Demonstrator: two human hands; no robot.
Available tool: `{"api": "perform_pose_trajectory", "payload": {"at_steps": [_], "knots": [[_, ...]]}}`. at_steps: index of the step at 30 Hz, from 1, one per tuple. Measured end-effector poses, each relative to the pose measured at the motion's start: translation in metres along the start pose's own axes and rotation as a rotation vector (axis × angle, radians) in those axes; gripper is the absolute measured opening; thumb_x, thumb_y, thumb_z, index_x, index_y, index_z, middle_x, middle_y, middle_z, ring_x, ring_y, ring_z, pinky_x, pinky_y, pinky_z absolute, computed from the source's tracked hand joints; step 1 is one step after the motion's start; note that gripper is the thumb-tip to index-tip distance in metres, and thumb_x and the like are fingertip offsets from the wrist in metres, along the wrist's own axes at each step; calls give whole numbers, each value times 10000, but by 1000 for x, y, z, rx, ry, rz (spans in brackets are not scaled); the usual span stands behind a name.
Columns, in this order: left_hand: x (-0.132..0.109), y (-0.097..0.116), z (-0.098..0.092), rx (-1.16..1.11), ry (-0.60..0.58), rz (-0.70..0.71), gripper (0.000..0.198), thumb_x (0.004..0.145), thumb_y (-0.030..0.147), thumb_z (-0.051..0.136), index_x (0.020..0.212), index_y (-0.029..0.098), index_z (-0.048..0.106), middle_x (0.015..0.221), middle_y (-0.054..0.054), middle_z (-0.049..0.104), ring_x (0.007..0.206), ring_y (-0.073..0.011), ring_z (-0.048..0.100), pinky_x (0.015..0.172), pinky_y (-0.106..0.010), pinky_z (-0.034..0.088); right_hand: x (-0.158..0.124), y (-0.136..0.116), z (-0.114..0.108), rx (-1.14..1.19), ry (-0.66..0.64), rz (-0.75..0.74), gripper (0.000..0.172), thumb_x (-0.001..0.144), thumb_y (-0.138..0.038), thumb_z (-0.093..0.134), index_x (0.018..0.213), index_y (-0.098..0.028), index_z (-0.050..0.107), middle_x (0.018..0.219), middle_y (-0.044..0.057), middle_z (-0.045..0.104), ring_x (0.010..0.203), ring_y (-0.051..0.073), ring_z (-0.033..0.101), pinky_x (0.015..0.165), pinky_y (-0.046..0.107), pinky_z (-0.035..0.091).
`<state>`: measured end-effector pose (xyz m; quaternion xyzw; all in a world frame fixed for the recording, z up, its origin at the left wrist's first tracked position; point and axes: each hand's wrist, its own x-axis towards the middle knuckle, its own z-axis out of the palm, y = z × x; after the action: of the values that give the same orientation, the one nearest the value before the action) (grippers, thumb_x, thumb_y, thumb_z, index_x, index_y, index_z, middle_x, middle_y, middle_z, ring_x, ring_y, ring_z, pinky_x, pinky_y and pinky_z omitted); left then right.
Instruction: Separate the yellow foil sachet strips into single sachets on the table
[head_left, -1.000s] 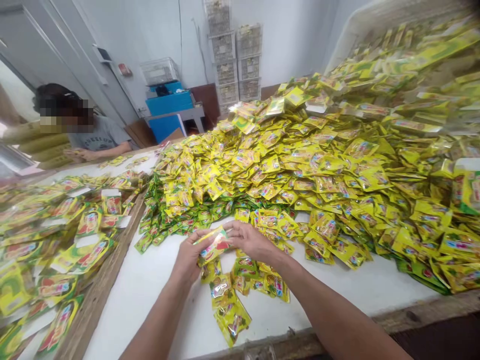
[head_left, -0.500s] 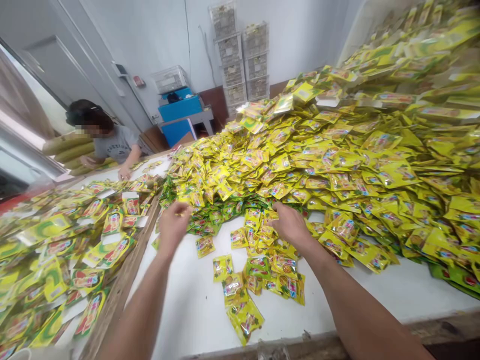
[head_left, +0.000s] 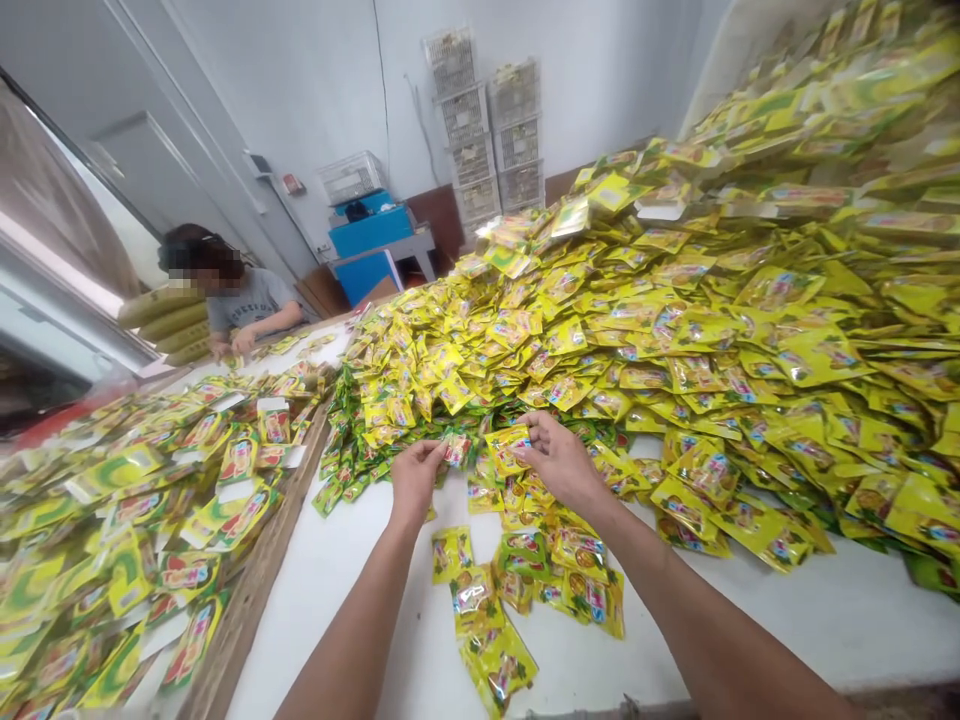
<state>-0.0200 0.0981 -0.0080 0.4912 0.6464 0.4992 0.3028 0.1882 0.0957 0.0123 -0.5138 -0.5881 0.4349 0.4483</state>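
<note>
My left hand (head_left: 417, 478) pinches a small green and red packet (head_left: 455, 450) by its edge, just in front of the big heap. A yellow packet (head_left: 507, 450) is held between the thumb and fingers of my right hand (head_left: 561, 458), a short gap to the right of the green one. Below both hands, loose yellow packets (head_left: 478, 600) lie scattered on the white tabletop (head_left: 375, 610), with a green packet (head_left: 523, 552) among them. Behind my hands rises the heap of yellow packets (head_left: 600, 330), with green packets (head_left: 346, 430) along its lower left edge.
A wooden strip (head_left: 259, 570) divides the table from a pile of yellow, green and red cartons (head_left: 150, 520) on the left. Another person (head_left: 255, 300) works at the far left. Stacked white crates (head_left: 472, 130) and a blue machine (head_left: 375, 235) stand by the wall.
My left hand has moved right, toward my right hand, and now shows a green packet. My right hand has lifted a yellow packet. The co-worker's hands have come together.
</note>
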Motion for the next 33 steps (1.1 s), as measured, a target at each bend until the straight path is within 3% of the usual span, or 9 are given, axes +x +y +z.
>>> {"api": "perform_pose_trajectory", "payload": {"at_steps": [3, 5, 11, 16, 22, 25, 28, 31, 33], "knots": [[-20, 8, 2, -272, 9, -166, 383, 532, 497, 743, 653, 152, 629, 622, -10, 630, 543, -118, 562, 546, -246, 475, -1, 1, 8, 209, -61, 58, 316, 631, -318, 631, 886, -203, 483, 679, -36, 514, 631, 128, 526, 607, 262, 432], [-32, 13, 7, -378, -44, -222, 382, 515, 471, 769, 666, 153, 619, 609, 4, 618, 534, -104, 552, 537, -232, 469, -1, 2, 13, 293, -77, 74, 357, 613, -318, 653, 894, -204, 464, 696, -30, 539, 652, 134, 550, 629, 272, 449], [-42, 23, 13, -451, -241, -184, 300, 574, 410, 761, 655, 152, 630, 556, 31, 559, 474, -65, 453, 454, -184, 359, -6, 4, 18, 148, -165, -45, 342, 650, -245, 611, 964, -209, 481, 664, -59, 511, 589, 109, 488, 563, 240, 390], [-41, 22, 8, -391, -351, -204, 352, 625, 495, 714, 648, 150, 644, 588, 23, 557, 511, -75, 440, 493, -206, 345, -9, 2, 15, 62, -249, -94, 325, 674, -230, 594, 979, -205, 487, 623, -83, 439, 585, 101, 446, 577, 234, 364], [-44, 27, 8, -340, -382, -186, 297, 554, 389, 783, 671, 157, 639, 594, 26, 594, 544, -105, 488, 556, -228, 372, -12, 0, 16, 138, -247, 2, 351, 715, -274, 592, 1040, -179, 500, 743, -22, 567, 674, 122, 546, 623, 247, 436], [-44, 26, 9, -325, -406, -159, 291, 553, 377, 782, 667, 152, 638, 626, 9, 618, 578, -124, 523, 589, -243, 400, -15, -3, 16, 137, -342, 69, 314, 724, -384, 623, 946, -165, 585, 831, 33, 633, 784, 161, 602, 677, 269, 481], [-38, 24, 9, -328, -435, -131, 319, 556, 363, 790, 709, 168, 589, 630, 21, 609, 587, -122, 539, 588, -234, 404, -17, -6, 16, 112, -409, 148, 299, 692, -427, 642, 795, -147, 623, 744, 22, 637, 684, 167, 604, 609, 279, 498], [-27, 40, 4, -248, -452, -133, 353, 600, 425, 758, 723, 183, 533, 560, 35, 564, 529, -118, 525, 532, -226, 369, -16, -11, 14, 123, -311, 151, 299, 689, -413, 630, 819, -145, 638, 710, 15, 635, 631, 161, 587, 577, 276, 489], [-24, 69, -3, -145, -407, -74, 356, 623, 467, 733, 681, 180, 531, 565, 15, 565, 545, -128, 528, 546, -239, 375, -15, -13, 11, 75, -234, 111, 281, 700, -397, 613, 826, -148, 647, 697, 16, 641, 621, 160, 577, 577, 269, 469]]}}
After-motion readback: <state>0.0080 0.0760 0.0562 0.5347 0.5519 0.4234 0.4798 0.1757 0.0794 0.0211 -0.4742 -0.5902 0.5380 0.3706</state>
